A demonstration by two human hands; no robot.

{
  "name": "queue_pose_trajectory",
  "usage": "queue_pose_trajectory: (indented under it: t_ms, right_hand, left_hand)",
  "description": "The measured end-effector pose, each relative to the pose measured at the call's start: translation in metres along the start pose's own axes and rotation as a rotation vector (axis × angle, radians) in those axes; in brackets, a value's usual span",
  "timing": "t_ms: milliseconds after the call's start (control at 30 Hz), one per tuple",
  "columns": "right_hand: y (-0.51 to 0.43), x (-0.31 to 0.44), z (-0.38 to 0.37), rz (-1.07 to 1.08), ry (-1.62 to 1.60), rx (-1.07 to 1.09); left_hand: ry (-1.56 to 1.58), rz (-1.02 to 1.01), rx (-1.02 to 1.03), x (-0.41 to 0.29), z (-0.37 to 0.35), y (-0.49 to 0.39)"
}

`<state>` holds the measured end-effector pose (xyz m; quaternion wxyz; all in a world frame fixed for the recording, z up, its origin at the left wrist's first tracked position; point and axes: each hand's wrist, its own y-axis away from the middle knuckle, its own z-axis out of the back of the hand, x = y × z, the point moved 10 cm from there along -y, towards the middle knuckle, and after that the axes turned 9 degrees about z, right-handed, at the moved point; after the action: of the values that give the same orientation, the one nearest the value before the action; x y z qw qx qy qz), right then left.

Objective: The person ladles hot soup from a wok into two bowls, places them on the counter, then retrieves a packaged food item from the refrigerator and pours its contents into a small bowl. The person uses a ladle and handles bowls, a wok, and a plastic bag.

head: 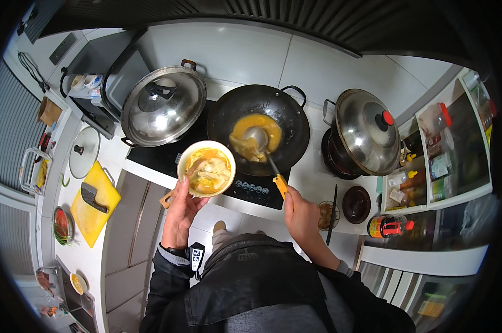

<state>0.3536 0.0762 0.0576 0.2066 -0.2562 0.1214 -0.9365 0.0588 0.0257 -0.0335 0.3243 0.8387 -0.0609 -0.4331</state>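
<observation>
My left hand holds a white bowl with dumplings in yellow broth, just left of the wok's near edge. My right hand grips the yellow handle of a metal ladle. The ladle's head rests in the yellow soup at the bottom of a black wok, beside some dumplings. The wok stands on the black cooktop. Part of a wooden handle shows behind my left hand.
Lidded pans stand left and right of the wok. On the left counter lie a yellow cutting board with a cleaver and a glass lid. Chopsticks, a brown dish and a sauce bottle are at right.
</observation>
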Motion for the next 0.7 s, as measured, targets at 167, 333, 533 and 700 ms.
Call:
queue_pose_trajectory:
  t_ms: [167,333,533,700]
  right_hand:
    - [-0.005,-0.025,-0.02,-0.233,-0.485,-0.119]
    - [0.004,-0.054,-0.041,-0.644,-0.936,-0.01]
    - [-0.005,-0.058,-0.026,-0.745,-1.101,0.014]
    - [-0.002,-0.079,-0.002,-0.733,-1.014,0.015]
  left_hand:
    - [-0.018,-0.001,0.013,-0.013,0.014,0.006]
    - [-0.049,-0.008,0.005,-0.021,0.024,0.009]
    - [0.017,0.057,0.039,-0.009,0.026,0.011]
    - [-0.018,0.06,0.053,0.003,0.018,0.017]
